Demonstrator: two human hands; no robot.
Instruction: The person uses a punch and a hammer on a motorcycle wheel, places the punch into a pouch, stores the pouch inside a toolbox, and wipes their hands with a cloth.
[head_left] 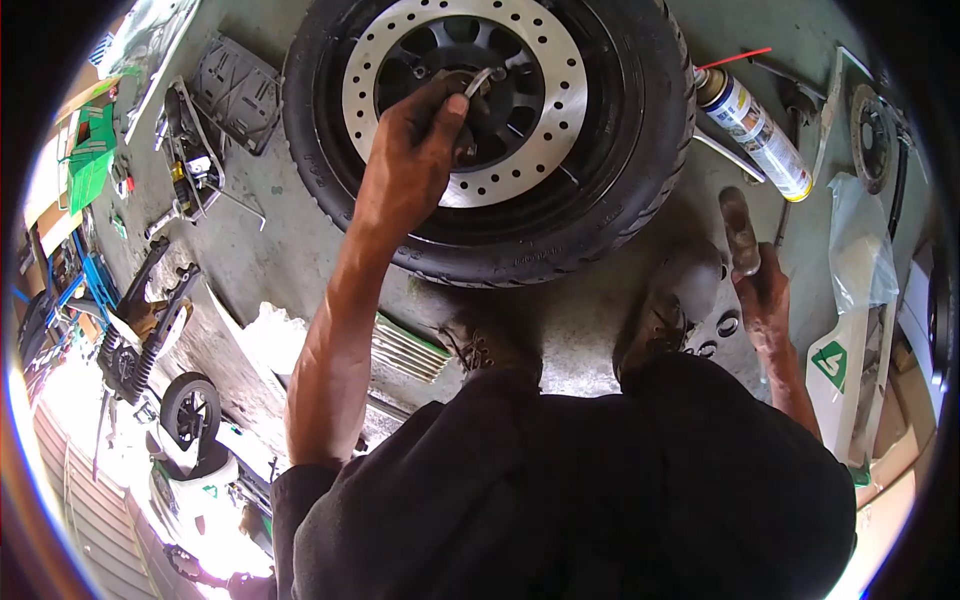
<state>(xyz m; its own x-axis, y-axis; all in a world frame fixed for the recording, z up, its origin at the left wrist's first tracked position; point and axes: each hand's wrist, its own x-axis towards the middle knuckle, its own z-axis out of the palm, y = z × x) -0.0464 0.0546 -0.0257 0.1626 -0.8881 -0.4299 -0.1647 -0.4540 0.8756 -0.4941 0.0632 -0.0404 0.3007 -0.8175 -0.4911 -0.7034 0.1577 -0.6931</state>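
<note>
A motorcycle wheel (640, 190) with a black tyre lies flat on the floor, its drilled brake disc (566, 90) facing up. My left hand (415, 150) is over the hub, its fingers closed on a short shiny metal rod (482, 80). The rod's lower end is hidden by the fingers. Down to the right of the wheel, my right hand (765, 295) is wrapped round a worn metal tool that looks like a hammer (738, 232). Its handle is mostly out of sight.
A spray can (760, 135) with a red straw lies right of the wheel. My shoes (665, 325) stand just below the tyre. A finned panel (410, 350), a dark plastic tray (237, 92) and a plastic bag (862, 245) are around. Motorcycle parts (150, 310) spread at left.
</note>
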